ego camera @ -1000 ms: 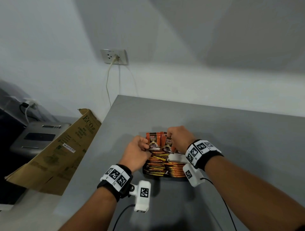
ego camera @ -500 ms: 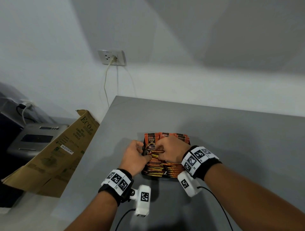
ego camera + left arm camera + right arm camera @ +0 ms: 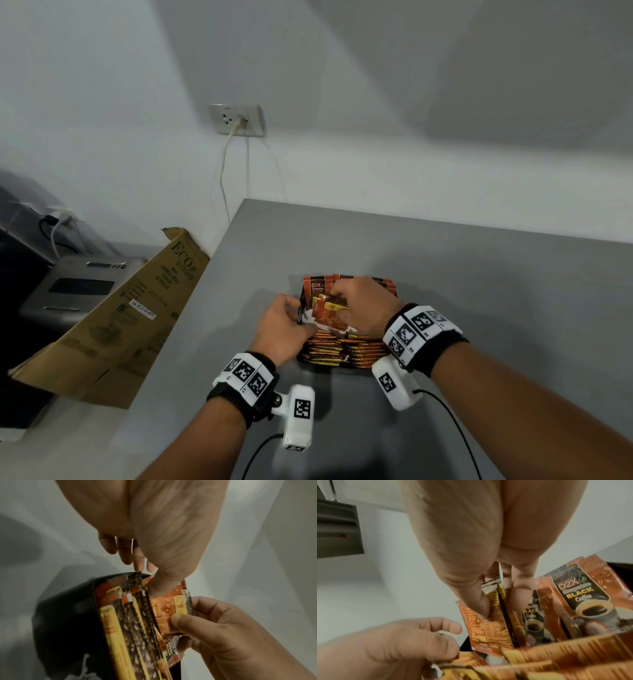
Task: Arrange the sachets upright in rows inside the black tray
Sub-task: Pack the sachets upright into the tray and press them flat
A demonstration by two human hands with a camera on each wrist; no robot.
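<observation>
- The black tray (image 3: 300, 310) sat on the grey table (image 3: 479, 291), a little nearer the person than the table's middle, packed with orange coffee sachets (image 3: 346, 353) standing on edge in rows.
- The right hand (image 3: 364, 303) reached down over the far part of the tray, its thumb and fingers pinching a small bunch of sachets (image 3: 493, 616) by their upper edges; the right wrist view showed the thumb pressed on the front of the bunch.
- Half a second earlier that hand had lain lower over the rows with no orange face showing under it; now the pinched bunch tilted up, its printed back turned toward the head camera.
- The left hand (image 3: 282, 329) was at the tray's left edge. Its thumb and forefinger were closed on the side of a sachet there, as the left wrist view (image 3: 223, 632) showed, the other fingers curled beneath.
- It had stayed at much the same spot since the earlier frames, still touching the tray's left side.
- More sachets (image 3: 583, 600) stood upright against the far wall of the tray, their fronts reading "D2X Black Coffee".
- The rows nearest the person looked unchanged from a second before.
- A flattened cardboard box (image 3: 113, 329) leaned against the table's left side, below a wall socket (image 3: 237, 120) with a cord plugged in.
</observation>
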